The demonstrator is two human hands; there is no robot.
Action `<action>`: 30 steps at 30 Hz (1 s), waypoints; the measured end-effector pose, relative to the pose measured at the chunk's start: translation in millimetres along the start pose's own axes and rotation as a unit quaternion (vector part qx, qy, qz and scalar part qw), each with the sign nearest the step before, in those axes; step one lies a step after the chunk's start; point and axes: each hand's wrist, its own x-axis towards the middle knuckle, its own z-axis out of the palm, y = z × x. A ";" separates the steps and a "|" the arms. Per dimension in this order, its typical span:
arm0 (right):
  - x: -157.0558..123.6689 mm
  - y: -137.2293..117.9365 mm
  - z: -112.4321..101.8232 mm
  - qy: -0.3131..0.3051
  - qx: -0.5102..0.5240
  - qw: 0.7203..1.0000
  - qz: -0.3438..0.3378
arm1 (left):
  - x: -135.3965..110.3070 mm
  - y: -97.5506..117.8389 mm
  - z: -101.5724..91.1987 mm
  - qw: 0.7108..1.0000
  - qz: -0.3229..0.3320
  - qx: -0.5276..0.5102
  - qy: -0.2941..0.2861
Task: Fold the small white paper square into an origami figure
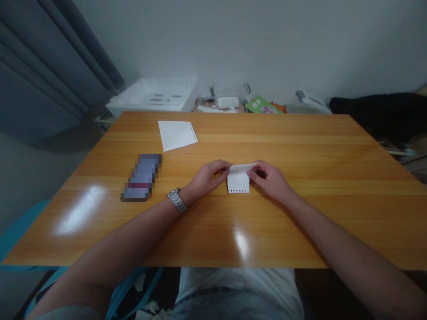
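Observation:
A small piece of white paper [239,181] with punched holes along its near edge is in front of me on the wooden table. Its far part is folded or raised, and the holed edge points toward me. My left hand [212,177], with a metal watch on the wrist, pinches the paper's left side between thumb and fingers. On the opposite side my right hand [269,180] grips the right edge the same way. The undersides of the fingers are partly hidden by the paper.
A larger white sheet [177,134] with a holed right edge lies farther back on the table [316,178]. Left of my hands is a blurred-out phone-like device [143,178]. Behind the table are a white foam box [153,104], a green booklet [262,106] and clutter.

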 end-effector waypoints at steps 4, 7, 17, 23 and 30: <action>0.6 3.0 0.4 -0.011 0.033 0.999 -0.009 | 0.2 -2.5 0.1 1.000 0.009 -0.020 0.002; 1.0 7.1 0.7 -0.020 0.075 0.997 -0.028 | 0.3 -1.4 -0.6 0.999 0.014 -0.034 0.004; -1.5 -0.2 0.1 -0.012 0.076 0.997 -0.027 | 0.9 13.3 -7.0 0.998 -0.029 -0.055 -0.007; -1.8 -2.7 1.7 -0.007 0.061 0.998 -0.020 | 0.7 5.3 -1.9 0.996 -0.038 -0.078 0.008; -1.5 -5.2 1.1 -0.007 0.071 0.997 -0.017 | -0.2 0.4 -1.5 0.996 -0.039 -0.082 0.021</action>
